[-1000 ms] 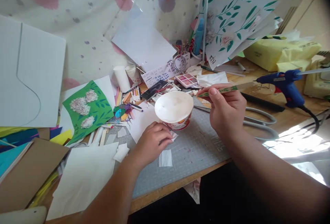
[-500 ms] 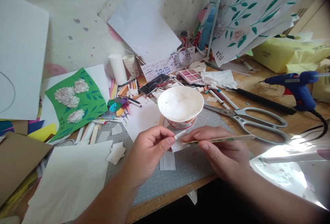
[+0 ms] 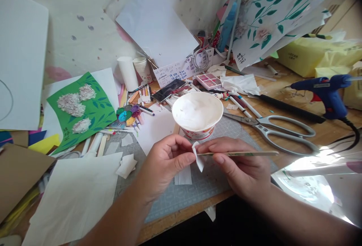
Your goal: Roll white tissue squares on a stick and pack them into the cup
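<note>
Between my two hands is a small piece of white paper, bent around the tip of a flat wooden stick. My left hand pinches the paper between thumb and fingers. The stick lies across the fingers of my right hand, which grips it with the thumb below; its fingertips are close to the paper. Just beyond my hands stands a paper bowl holding white, fluffy-looking contents. Another white paper piece lies on the grey cutting mat under my hands.
Scissors lie right of the bowl, with a blue glue gun beyond. White sheets and paper scraps are at left, near a green flower picture. Pens, a phone and paper cups crowd the back.
The white paper has turned from facing me to nearly edge-on, folding around the stick's tip. My right hand has shifted slightly left, and the stick is now more level.
</note>
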A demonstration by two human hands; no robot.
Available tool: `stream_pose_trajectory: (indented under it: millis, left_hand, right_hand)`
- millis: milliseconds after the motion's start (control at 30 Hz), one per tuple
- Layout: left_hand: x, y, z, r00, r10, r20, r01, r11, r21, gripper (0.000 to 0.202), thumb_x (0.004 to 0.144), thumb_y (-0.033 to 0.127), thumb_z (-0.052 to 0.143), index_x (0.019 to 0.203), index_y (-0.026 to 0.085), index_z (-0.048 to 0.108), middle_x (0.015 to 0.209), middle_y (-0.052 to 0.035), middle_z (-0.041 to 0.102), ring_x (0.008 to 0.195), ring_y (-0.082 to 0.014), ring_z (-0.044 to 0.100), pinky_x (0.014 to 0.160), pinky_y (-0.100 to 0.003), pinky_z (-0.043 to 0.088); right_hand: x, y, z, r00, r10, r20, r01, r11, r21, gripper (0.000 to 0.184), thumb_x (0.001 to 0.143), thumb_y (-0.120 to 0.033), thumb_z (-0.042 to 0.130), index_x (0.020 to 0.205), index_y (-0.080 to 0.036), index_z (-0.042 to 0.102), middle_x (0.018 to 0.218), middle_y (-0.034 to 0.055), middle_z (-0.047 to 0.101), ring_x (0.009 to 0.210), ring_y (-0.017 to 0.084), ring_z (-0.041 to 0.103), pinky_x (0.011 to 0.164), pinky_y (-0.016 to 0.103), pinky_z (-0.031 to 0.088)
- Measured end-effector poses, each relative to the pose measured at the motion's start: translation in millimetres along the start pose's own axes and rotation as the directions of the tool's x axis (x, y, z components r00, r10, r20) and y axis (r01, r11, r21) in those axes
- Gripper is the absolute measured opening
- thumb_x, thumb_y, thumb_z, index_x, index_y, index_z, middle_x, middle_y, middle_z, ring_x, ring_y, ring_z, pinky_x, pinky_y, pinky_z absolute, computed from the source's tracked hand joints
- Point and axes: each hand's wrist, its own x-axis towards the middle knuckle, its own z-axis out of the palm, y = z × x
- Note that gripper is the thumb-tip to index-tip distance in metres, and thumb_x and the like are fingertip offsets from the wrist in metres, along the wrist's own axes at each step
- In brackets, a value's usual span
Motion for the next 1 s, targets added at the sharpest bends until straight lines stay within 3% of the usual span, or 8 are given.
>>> stream_pose_trajectory:
  millis: [167, 300, 433, 567, 667, 767, 867, 1000]
  left_hand:
    - [2, 0, 1.1, 0.998, 0.02, 0.053, -0.019, 1.0, -0.011, 0.031, 0.08, 0.023, 0.081, 0.107, 0.024, 0.066, 0.114, -0.0041, 0.074, 0.109, -0.0206, 0.068, 0.092, -0.031, 0.054]
    - [3, 0, 1.6, 0.999, -0.018, 0.027, 0.016, 0.999, 0.051, 0.026, 0.079, 0.024, 0.08, 0.1, 0.023, 0.066, 0.087, 0.0007, 0.071, 0.083, -0.0147, 0.067, 0.077, -0.026, 0.053]
    - [4, 6, -7.0, 0.999, 0.004, 0.033, -0.011, 0.978, 0.206, 0.016, 0.079, 0.024, 0.074, 0.092, 0.021, 0.064, 0.083, 0.001, 0.066, 0.076, -0.0137, 0.062, 0.071, -0.025, 0.05]
    - [7, 15, -22.3, 0.997, -0.009, 0.071, -0.038, 0.774, 0.632, 0.013, 0.081, 0.023, 0.066, 0.094, 0.023, 0.068, 0.082, -0.0002, 0.065, 0.076, -0.0174, 0.06, 0.069, -0.029, 0.048]
    - [8, 18, -26.4, 0.988, 0.126, 0.085, -0.144, 0.591, 0.794, 0.018, 0.079, 0.022, 0.067, 0.096, 0.024, 0.072, 0.098, -0.0041, 0.069, 0.091, -0.0225, 0.062, 0.08, -0.034, 0.048]
    - [6, 15, -19.7, 0.984, 0.151, 0.093, -0.175, 0.737, 0.653, 0.02, 0.084, 0.031, 0.069, 0.102, 0.023, 0.072, 0.101, -0.0051, 0.071, 0.092, -0.0222, 0.064, 0.081, -0.034, 0.049]
    - [2, 7, -8.2, 0.993, 0.024, 0.116, -0.055, 0.959, 0.279, 0.028, 0.085, 0.038, 0.073, 0.109, 0.023, 0.069, 0.103, -0.0043, 0.073, 0.093, -0.0202, 0.067, 0.079, -0.03, 0.052]
    - [0, 0, 1.6, 0.985, -0.099, 0.142, 0.095, 0.995, 0.036, 0.035, 0.078, 0.028, 0.082, 0.109, 0.025, 0.067, 0.092, -0.0002, 0.074, 0.085, -0.0153, 0.067, 0.077, -0.025, 0.052]
  right_hand:
    - [1, 0, -1, 0.999, 0.053, 0.006, -0.053, 0.998, 0.013, 0.022, 0.091, -0.01, 0.065, 0.102, -0.025, 0.075, 0.092, 0.004, 0.082, 0.086, 0.02, 0.078, 0.079, 0.032, 0.065]
    - [-1, 3, -1, 0.998, 0.062, 0.024, -0.062, 0.998, 0.017, 0.022, 0.09, -0.009, 0.065, 0.102, -0.025, 0.075, 0.091, 0.0029, 0.081, 0.084, 0.018, 0.078, 0.076, 0.029, 0.064]
    - [-4, 7, -3, 0.994, 0.1, -0.032, -0.1, 0.995, -0.01, 0.022, 0.091, -0.011, 0.065, 0.102, -0.027, 0.076, 0.094, 0.0014, 0.08, 0.089, 0.018, 0.077, 0.082, 0.031, 0.063]
    - [-4, 7, -6, 0.984, 0.118, -0.131, -0.132, 0.986, -0.101, 0.018, 0.091, -0.013, 0.066, 0.096, -0.027, 0.078, 0.089, 0.001, 0.081, 0.085, 0.019, 0.077, 0.075, 0.03, 0.063]
    - [-5, 6, -6, 0.986, 0.11, -0.122, -0.122, 0.987, -0.1, 0.018, 0.091, -0.013, 0.066, 0.097, -0.026, 0.077, 0.09, 0.0014, 0.081, 0.085, 0.019, 0.077, 0.075, 0.03, 0.063]
    - [-6, 4, -5, 0.995, 0.071, -0.065, -0.074, 0.996, -0.043, 0.022, 0.091, -0.01, 0.065, 0.103, -0.026, 0.075, 0.093, 0.0028, 0.081, 0.09, 0.02, 0.077, 0.08, 0.032, 0.064]
    - [-4, 0, -4, 0.999, -0.017, 0.037, 0.017, 1.0, 0.009, 0.028, 0.09, -0.006, 0.062, 0.108, -0.025, 0.073, 0.096, 0.0057, 0.081, 0.091, 0.022, 0.078, 0.082, 0.036, 0.065]
    - [2, -4, -2, 0.986, -0.104, 0.128, 0.107, 0.994, -0.014, 0.03, 0.088, -0.003, 0.061, 0.109, -0.022, 0.072, 0.096, 0.0095, 0.081, 0.089, 0.023, 0.079, 0.079, 0.037, 0.066]
